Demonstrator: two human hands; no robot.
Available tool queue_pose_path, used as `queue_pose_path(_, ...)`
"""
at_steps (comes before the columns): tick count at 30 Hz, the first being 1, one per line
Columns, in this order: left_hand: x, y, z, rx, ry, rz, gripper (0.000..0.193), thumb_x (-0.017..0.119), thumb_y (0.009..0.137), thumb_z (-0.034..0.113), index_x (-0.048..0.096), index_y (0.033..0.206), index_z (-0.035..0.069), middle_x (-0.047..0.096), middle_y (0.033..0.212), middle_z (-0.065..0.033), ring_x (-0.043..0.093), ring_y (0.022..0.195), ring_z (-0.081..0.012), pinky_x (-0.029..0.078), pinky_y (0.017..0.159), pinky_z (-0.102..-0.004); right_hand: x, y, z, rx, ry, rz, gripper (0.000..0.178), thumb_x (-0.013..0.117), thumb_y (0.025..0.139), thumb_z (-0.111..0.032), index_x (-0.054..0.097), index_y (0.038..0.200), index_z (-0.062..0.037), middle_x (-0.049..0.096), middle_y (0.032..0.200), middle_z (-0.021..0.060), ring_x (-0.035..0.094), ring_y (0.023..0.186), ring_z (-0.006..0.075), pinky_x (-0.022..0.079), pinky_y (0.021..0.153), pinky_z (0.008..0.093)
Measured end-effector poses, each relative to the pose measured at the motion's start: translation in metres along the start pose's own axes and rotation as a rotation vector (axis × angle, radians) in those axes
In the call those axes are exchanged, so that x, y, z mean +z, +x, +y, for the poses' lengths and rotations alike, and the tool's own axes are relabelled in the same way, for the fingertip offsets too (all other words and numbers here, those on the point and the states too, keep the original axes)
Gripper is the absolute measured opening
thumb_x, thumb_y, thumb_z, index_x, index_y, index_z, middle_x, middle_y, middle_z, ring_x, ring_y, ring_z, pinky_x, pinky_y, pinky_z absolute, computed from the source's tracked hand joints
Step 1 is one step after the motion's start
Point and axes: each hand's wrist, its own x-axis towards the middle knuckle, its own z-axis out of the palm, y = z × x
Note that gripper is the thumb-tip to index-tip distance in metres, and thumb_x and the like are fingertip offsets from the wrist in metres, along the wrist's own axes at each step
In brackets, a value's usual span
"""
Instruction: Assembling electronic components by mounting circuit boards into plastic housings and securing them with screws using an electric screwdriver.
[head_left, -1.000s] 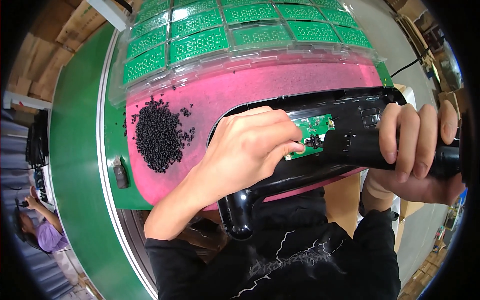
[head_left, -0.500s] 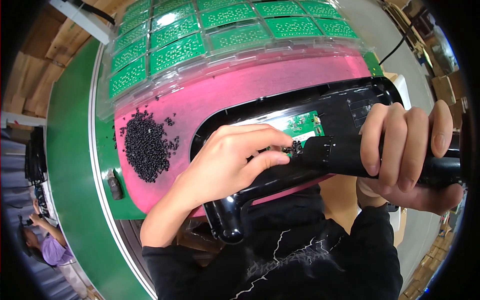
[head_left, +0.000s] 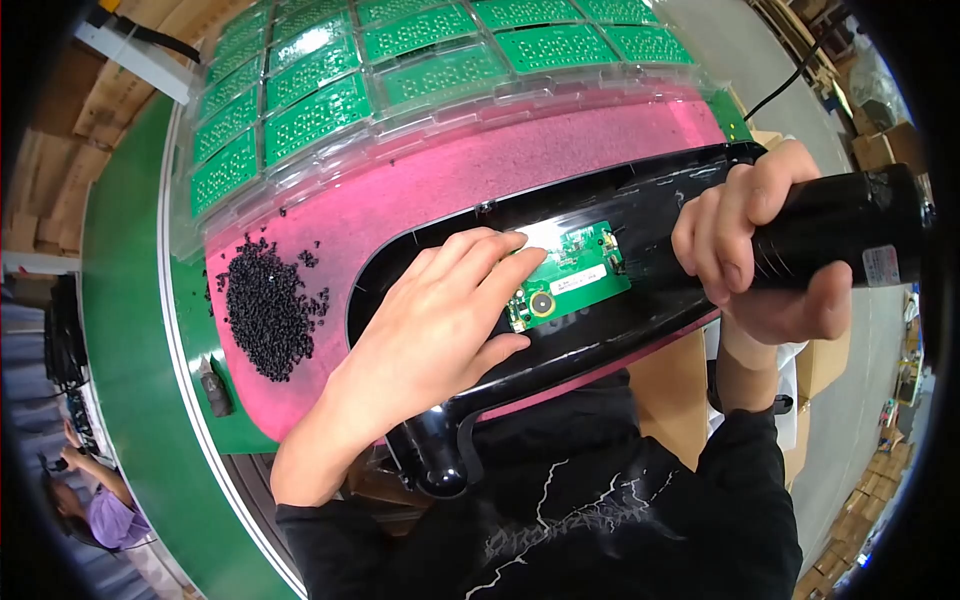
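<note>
A green circuit board (head_left: 575, 290) with a white label and a round disc part lies inside a long black plastic housing (head_left: 420, 250). My left hand (head_left: 440, 310) is over the board's left end, index finger and thumb apart; its palm side is hidden. My right hand (head_left: 750, 240) is wrapped round a black cordless screwdriver (head_left: 840, 225), held tilted above the housing's right part. Its front end is hard to tell from the black plastic behind. A heap of small black screws (head_left: 268, 315) lies left of the housing on a pink mat (head_left: 520, 150).
Clear trays of green circuit boards (head_left: 420, 35) stand at the far side. A small dark object (head_left: 214, 390) lies left of the mat on the green table (head_left: 130, 260). Cardboard boxes (head_left: 680, 400) stand near my right arm. A person (head_left: 100, 500) in purple is at far left.
My left hand has moved left, away from the screwdriver's tip and the small black screws there, and its pinch has opened. The screwdriver has swung upward, its rear end now higher.
</note>
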Motion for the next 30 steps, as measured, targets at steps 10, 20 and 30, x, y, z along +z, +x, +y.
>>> queue_pose_path(10,-0.001,0.0,0.003,-0.011,0.058,-0.039,0.061,0.077,0.074,0.017,0.053,0.129,0.006,0.051,0.133,-0.0114,0.047,0.124,-0.0328,0.041,0.1,-0.043,0.015,0.001,-0.004,0.137,-0.096,0.027,0.064,0.073,0.075,-0.061,0.046,0.099,-0.0082,0.05,0.058,-0.003,0.045,0.043,0.0075,0.039,0.046,0.022)
queue_pose_path(20,-0.003,0.002,0.0,0.079,-0.001,0.119,0.049,0.075,0.076,0.012,0.058,0.12,0.003,0.059,0.119,-0.0128,0.055,0.112,-0.0335,0.046,0.095,-0.0424,-0.009,0.009,0.008,0.076,0.102,-0.211,0.061,0.068,0.08,-0.06,0.046,0.1,-0.0073,0.051,0.062,-0.0023,0.045,0.044,0.0075,0.038,0.046,0.022)
queue_pose_path(30,-0.016,-0.009,-0.009,-0.097,0.233,0.4,0.032,0.065,0.083,0.008,0.058,0.113,0.0,0.06,0.102,-0.0159,0.058,0.097,-0.0341,0.047,0.086,-0.0427,-0.044,0.029,-0.004,0.317,0.409,0.445,0.035,0.063,0.092,-0.021,0.052,0.115,0.0026,0.056,0.12,0.0158,0.054,0.116,0.031,0.045,0.103,0.0471)
